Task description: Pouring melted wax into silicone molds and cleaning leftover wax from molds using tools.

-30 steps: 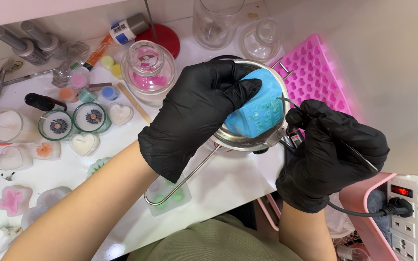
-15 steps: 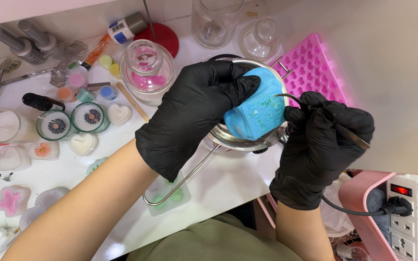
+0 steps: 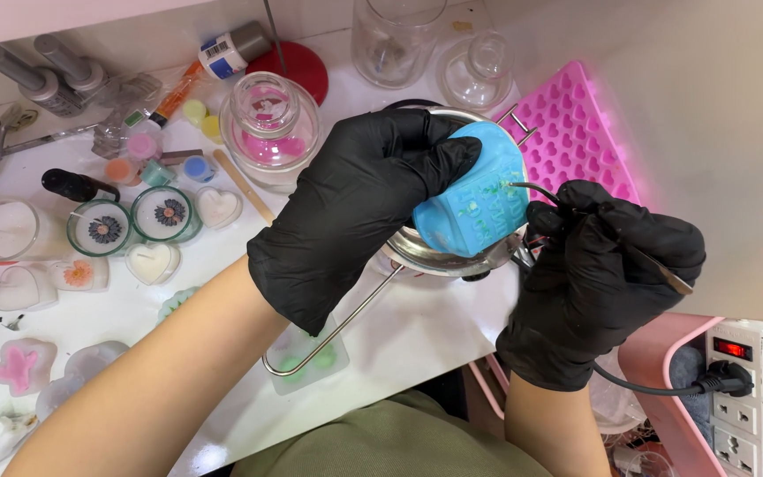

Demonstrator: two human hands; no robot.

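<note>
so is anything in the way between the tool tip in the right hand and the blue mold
Nothing visible is. The thin metal tool in the right hand has its tip right at the face of the blue mold, which the left hand holds over the metal pot.

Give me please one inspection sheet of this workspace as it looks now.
Surface: white table, crowded on the left.
Job's things: blue mould held over a metal pot; thin metal tool touching it.
Clutter: heart candles, glass jar, pink heart tray.
Grippers: left hand grips the mould; right hand holds the tool; both in black gloves.
Cables: black cord to a power strip.
Surroundings: nothing seen.
</note>
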